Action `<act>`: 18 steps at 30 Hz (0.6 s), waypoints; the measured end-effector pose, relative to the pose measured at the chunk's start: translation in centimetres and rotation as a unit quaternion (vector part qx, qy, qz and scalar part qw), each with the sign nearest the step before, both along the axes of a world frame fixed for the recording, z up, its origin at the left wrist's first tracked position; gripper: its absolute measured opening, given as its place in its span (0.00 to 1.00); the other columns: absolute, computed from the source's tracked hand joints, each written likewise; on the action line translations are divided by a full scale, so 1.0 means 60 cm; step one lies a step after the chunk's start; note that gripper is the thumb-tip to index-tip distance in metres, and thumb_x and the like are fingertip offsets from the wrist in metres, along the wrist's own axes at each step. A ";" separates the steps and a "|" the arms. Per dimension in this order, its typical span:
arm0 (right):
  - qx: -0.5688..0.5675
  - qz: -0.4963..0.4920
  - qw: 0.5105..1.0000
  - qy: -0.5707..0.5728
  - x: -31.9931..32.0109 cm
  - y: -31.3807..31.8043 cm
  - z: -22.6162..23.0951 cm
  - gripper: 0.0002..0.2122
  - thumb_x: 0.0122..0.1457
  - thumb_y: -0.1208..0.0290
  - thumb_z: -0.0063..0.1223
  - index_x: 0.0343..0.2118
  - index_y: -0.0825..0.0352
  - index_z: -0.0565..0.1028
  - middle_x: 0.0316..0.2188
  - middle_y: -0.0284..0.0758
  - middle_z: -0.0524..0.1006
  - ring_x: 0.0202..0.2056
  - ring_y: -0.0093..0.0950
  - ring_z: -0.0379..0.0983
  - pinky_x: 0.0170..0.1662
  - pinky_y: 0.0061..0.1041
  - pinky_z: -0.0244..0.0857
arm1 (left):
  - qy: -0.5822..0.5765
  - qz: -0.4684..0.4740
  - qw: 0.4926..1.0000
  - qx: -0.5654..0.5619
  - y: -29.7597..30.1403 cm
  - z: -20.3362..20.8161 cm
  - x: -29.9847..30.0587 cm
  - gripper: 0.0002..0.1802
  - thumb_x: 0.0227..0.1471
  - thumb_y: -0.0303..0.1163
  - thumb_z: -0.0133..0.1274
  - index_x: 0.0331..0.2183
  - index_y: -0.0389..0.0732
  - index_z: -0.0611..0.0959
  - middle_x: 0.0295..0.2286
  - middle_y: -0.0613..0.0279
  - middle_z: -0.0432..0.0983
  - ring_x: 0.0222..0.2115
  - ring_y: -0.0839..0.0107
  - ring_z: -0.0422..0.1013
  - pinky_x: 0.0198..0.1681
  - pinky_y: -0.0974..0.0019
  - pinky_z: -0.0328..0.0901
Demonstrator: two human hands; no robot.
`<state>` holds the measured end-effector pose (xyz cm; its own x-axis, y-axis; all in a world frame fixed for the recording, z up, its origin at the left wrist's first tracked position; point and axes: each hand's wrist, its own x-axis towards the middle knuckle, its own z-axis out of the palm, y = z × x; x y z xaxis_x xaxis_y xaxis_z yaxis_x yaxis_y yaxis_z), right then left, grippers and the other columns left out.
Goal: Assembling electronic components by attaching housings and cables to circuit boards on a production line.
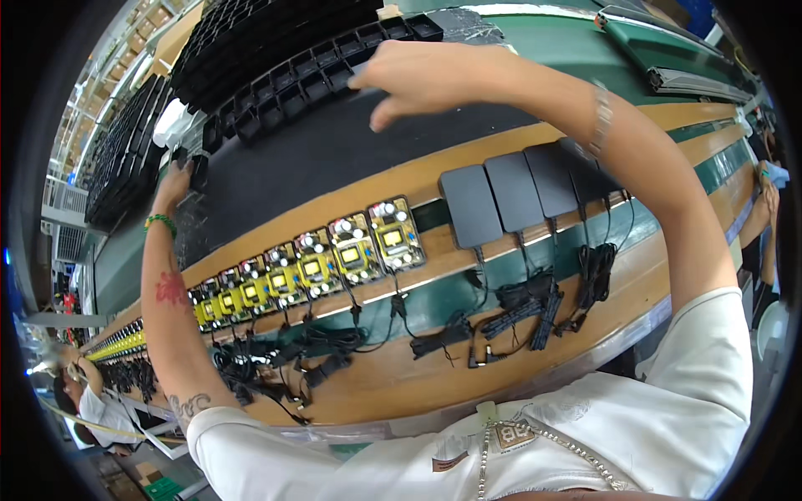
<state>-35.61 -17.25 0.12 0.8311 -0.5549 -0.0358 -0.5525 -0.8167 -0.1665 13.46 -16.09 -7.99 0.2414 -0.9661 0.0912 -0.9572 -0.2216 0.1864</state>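
Observation:
My left hand reaches to the far left, its fingers closed on a small black plastic shell. Beside it lies another black shell. My right hand is stretched over the dark mat, thumb and forefinger apart, with nothing visible between them. Its fingertips are close to a double row of open black plastic housings; whether they touch is unclear. Nearer to me stands a line of open power adapters with yellow transformers showing. Closed black adapters sit to their right, cables hanging toward me.
Tall stacks of black trays rise at the back, with more trays at the far left. Bundled black cables cover the near part of the wooden bench. A white plastic bag lies near my left hand. Other people work at both sides.

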 end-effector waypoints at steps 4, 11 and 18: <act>-0.133 0.070 0.986 -0.072 0.061 -0.124 -0.105 0.29 0.61 0.55 0.55 0.61 0.65 0.67 0.59 0.53 0.68 0.35 0.43 0.79 0.48 0.37 0.72 | 0.056 0.027 0.997 0.043 -0.013 -0.018 0.048 0.31 0.61 0.44 0.47 0.55 0.28 0.71 0.49 0.39 0.75 0.50 0.45 0.71 0.54 0.54 0.65; -0.013 0.065 0.997 0.031 0.035 -0.100 -0.097 0.32 0.60 0.57 0.57 0.65 0.62 0.62 0.66 0.50 0.59 0.46 0.43 0.77 0.52 0.37 0.70 | -0.036 0.003 0.999 -0.002 0.048 0.025 -0.092 0.26 0.58 0.39 0.50 0.52 0.30 0.74 0.42 0.45 0.79 0.44 0.53 0.75 0.48 0.58 0.68; -0.177 0.031 0.980 -0.088 -0.015 -0.123 -0.137 0.37 0.49 0.70 0.68 0.62 0.68 0.63 0.58 0.48 0.68 0.45 0.42 0.76 0.50 0.33 0.71 | 0.408 0.004 0.913 -0.004 0.008 0.071 -0.163 0.23 0.53 0.34 0.51 0.48 0.33 0.78 0.38 0.52 0.81 0.40 0.60 0.77 0.43 0.61 0.69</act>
